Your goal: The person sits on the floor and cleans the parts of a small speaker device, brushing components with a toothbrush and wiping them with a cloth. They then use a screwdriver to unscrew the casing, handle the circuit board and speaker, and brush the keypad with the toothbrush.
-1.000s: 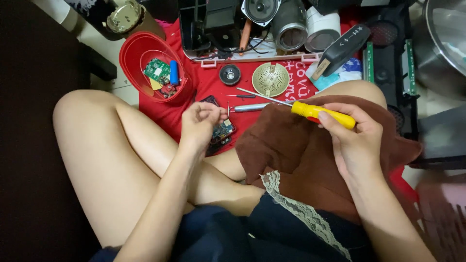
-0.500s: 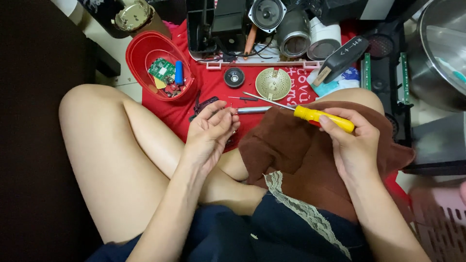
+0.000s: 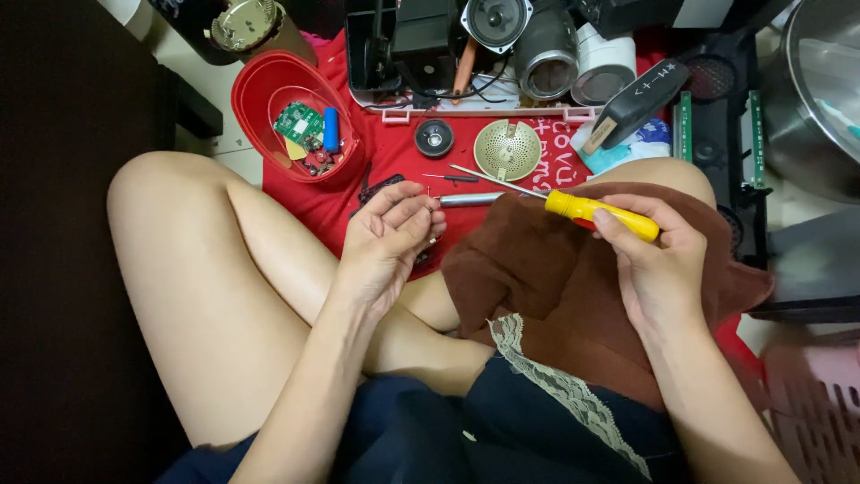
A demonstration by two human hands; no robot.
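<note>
Right hand [image 3: 658,269] grips yellow-handled screwdriver [image 3: 602,215], shaft pointing left, ready for work. Left hand [image 3: 387,242] cupped palm-up, fingertips pinched around something tiny, likely screw; too small to tell. Brown cloth [image 3: 555,287] over lap as work surface. Red tub [image 3: 291,112] nearby collects small parts.

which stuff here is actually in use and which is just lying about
In hand:
- yellow-handled screwdriver, gripped by right hand
- left hand, fingers pinched; what they hold is too small to tell

Lying about:
- red plastic bowl
- round brass mesh disc
- brown cloth
</note>
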